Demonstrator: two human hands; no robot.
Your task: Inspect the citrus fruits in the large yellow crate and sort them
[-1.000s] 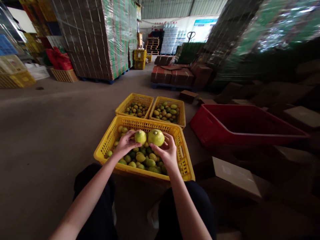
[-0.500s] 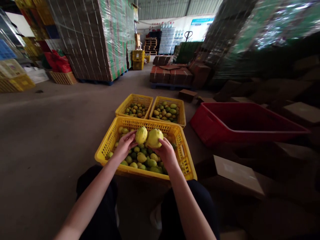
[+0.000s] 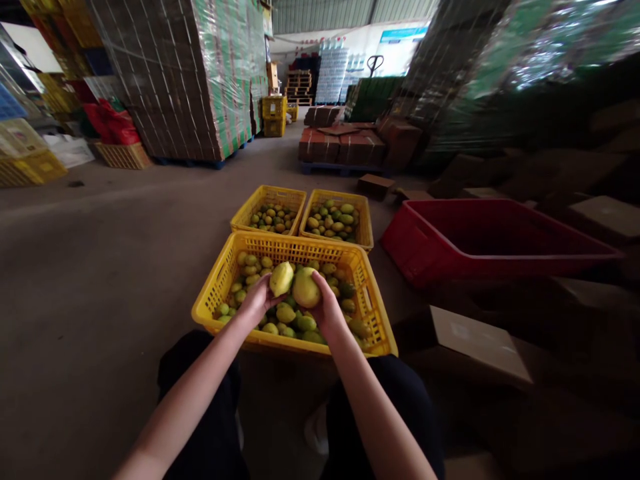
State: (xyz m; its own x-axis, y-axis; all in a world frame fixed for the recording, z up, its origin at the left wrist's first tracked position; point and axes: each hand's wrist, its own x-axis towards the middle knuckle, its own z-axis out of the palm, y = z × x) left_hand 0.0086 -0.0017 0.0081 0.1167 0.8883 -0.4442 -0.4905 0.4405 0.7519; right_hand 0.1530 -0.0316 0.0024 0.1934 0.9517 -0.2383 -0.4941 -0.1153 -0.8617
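Observation:
My left hand (image 3: 257, 298) is closed around a yellow lemon (image 3: 281, 279), its pointed end tilted up. Right beside it, my right hand (image 3: 327, 303) grips a larger, rounder yellow lemon (image 3: 307, 288) from its right side. Both fruits are held over a yellow plastic crate (image 3: 377, 327) with slotted walls. Inside this crate lie many green and yellow lemons (image 3: 286, 313), partly covered by my hands. The crate stands in front of my knees.
Two more yellow crates, a left one (image 3: 239, 212) and a right one (image 3: 367, 227), hold fruit just beyond. A red tub (image 3: 420, 257) stands at right, with cardboard boxes (image 3: 480, 343) nearer me. Wrapped stacks (image 3: 165, 80) and boxes on a pallet (image 3: 343, 147) stand farther back.
Both hands have moved slightly lower and closer to the crate's fruit. The two lemons have turned in my fingers, and the right one shows a smoother side.

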